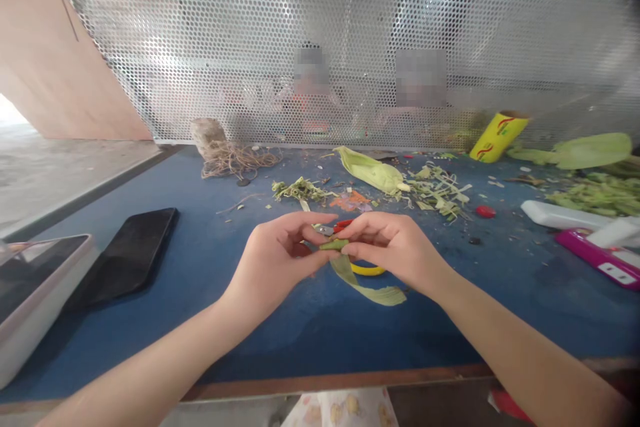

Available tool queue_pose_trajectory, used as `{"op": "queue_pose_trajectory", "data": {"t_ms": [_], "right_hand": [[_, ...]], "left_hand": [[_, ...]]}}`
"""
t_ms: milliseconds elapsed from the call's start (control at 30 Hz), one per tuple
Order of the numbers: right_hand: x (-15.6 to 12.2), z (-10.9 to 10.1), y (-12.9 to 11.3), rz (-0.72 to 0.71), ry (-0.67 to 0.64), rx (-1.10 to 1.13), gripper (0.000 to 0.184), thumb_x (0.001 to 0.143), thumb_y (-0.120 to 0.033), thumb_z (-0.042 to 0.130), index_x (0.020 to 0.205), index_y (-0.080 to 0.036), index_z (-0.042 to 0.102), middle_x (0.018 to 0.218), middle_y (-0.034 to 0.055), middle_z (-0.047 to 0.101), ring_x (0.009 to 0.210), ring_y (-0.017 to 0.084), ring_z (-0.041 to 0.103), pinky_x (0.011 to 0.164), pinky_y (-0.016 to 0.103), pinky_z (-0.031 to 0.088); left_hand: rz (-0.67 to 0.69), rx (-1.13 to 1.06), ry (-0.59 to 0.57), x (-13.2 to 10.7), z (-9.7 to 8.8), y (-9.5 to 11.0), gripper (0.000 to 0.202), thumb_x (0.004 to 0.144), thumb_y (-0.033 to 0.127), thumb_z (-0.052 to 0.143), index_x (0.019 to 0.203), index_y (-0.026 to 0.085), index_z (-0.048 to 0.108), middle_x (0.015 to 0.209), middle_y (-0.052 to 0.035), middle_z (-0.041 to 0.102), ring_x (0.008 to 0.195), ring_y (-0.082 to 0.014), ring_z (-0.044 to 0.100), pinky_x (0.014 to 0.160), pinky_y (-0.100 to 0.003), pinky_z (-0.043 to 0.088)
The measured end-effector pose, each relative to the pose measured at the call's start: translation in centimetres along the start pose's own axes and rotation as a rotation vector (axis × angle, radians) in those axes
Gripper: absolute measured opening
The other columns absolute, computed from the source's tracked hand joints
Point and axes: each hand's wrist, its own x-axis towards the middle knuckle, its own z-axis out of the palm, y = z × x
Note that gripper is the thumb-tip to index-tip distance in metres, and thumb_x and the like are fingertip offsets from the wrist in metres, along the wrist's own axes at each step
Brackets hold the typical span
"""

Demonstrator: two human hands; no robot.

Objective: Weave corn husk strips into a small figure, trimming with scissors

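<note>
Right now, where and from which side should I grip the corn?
Probably around its thick middle, from above on the near side: the corn lies flat and slanted, its tip narrows, and scraps crowd its right end. The left hand and right hand pinch a leaf.

- You are holding a leaf strip (367, 288) that is looking matt and fibrous.
- The table (200, 320) is showing a matt blue covering, perhaps felt, and a bare wood edge.
- The screen (350, 27) is gleaming: perforated metal.
- The phone (127, 257) is shining glossy black.
- The twine (235, 160) is looking rough.
</note>
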Motion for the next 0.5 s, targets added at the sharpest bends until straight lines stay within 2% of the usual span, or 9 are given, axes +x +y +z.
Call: {"op": "queue_pose_trajectory", "data": {"t_ms": [100, 200, 367, 500], "right_hand": [[0.02, 0.08, 0.17, -0.030, 0.000, 0.016, 0.011, 0.070, -0.021, 0.064, 0.080, -0.017, 0.065, 0.075, 0.0026, 0.068, 0.068, 0.013, 0.064, 0.063, 0.023, 0.052], [0.04, 0.13, 0.34, -0.066, 0.001, 0.059, 0.008, 0.070, -0.020, 0.063, 0.077, -0.018, 0.065, 0.079, 0.0026, 0.069, 0.071, 0.013, 0.065, 0.067, 0.025, 0.053], [-0.01, -0.12, 0.39, -0.089, 0.006, 0.106, 0.008, 0.070, -0.019, 0.064, 0.077, -0.016, 0.066, 0.079, 0.0036, 0.068, 0.073, 0.014, 0.064, 0.066, 0.026, 0.052], [-0.02, -0.19, 0.11, -0.084, -0.015, 0.101, 0.007, 0.070, -0.018, 0.063, 0.077, -0.016, 0.066, 0.080, 0.0041, 0.068, 0.072, 0.013, 0.063, 0.062, 0.023, 0.050]], "left_hand": [[0.044, 0.039, 0.004, -0.14, 0.12, 0.00, 0.034, 0.063, 0.015, 0.068, 0.097, 0.015, 0.063, 0.072, -0.0021, 0.065, 0.065, -0.0131, 0.061, 0.060, -0.023, 0.051], [0.037, 0.009, -0.016, -0.13, 0.18, 0.09, 0.035, 0.063, 0.014, 0.068, 0.097, 0.014, 0.063, 0.072, -0.0016, 0.064, 0.066, -0.0124, 0.060, 0.061, -0.022, 0.050], [-0.084, -0.176, -0.128, 0.20, 0.02, 0.14, 0.035, 0.065, 0.019, 0.069, 0.099, 0.014, 0.061, 0.070, 0.0006, 0.063, 0.049, -0.0069, 0.054, 0.046, -0.018, 0.048], [-0.090, -0.195, -0.095, 0.24, -0.06, 0.04, 0.035, 0.063, 0.017, 0.071, 0.097, 0.014, 0.062, 0.067, 0.0005, 0.065, 0.047, -0.0065, 0.054, 0.042, -0.016, 0.046]]}}
